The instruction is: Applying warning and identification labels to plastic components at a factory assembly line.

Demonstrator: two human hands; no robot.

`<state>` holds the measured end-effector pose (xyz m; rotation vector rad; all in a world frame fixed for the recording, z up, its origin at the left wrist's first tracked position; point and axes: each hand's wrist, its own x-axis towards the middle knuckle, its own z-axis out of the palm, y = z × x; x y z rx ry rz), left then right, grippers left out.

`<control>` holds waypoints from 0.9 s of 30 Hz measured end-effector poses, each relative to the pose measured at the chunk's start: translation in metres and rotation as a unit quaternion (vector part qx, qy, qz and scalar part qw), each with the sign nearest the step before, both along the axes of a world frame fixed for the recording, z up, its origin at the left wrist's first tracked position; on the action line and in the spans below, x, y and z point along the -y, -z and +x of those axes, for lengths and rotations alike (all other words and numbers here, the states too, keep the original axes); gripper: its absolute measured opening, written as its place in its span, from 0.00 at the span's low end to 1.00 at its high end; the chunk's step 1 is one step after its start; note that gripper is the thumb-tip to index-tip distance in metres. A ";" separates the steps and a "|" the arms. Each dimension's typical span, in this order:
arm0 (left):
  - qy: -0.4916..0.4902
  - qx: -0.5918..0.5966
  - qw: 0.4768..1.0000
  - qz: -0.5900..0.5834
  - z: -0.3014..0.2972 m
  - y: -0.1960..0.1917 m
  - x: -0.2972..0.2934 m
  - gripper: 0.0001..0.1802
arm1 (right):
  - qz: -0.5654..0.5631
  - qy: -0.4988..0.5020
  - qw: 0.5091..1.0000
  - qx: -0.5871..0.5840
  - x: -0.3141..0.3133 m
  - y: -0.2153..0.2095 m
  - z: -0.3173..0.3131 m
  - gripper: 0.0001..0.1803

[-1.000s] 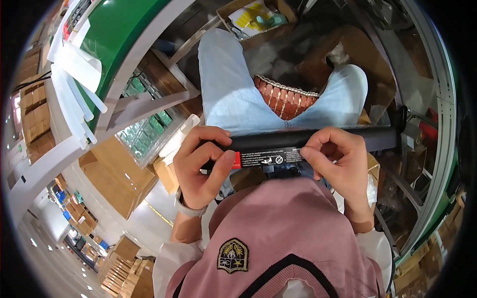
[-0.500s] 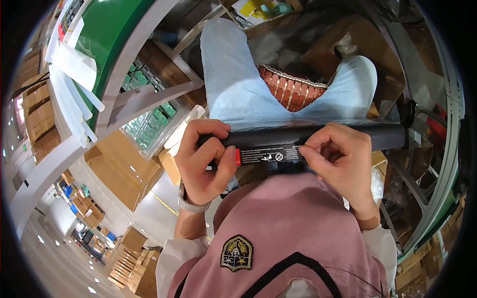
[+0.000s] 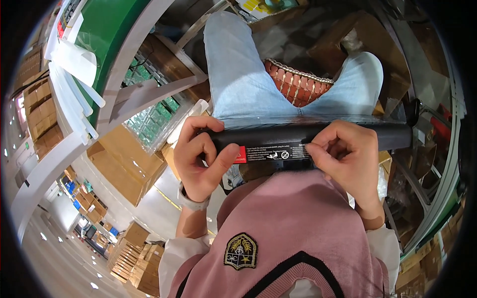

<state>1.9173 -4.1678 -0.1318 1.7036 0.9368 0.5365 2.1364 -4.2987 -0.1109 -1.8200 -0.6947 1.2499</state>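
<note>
A long black bar-shaped device (image 3: 278,135) lies across my lap, with clear film along its far edge. On its near side runs a warning label (image 3: 268,154), black with a red end at the left and white pictograms. My left hand (image 3: 198,158) is curled round the device's left end, its thumb beside the red part. The fingers of my right hand (image 3: 352,155) are pinched together at the label's right end, covering that part. Whether the label is fully stuck down there, I cannot tell.
A green-topped workbench (image 3: 112,37) at the left carries strips of white translucent sheet (image 3: 74,62). Beneath it are green parts in clear packing (image 3: 156,116) and a cardboard box (image 3: 129,161). Another open carton (image 3: 367,37) lies beyond my knees. A metal frame (image 3: 454,134) borders the right side.
My left thumb has shifted off the label's red end, so more of the red shows. My right hand keeps its pinch at the other end. The view has shifted slightly.
</note>
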 end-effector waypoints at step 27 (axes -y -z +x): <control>-0.021 -0.009 1.000 0.003 0.012 -0.002 -0.004 0.22 | 0.266 -0.255 0.844 0.389 -0.008 -0.007 0.001 0.30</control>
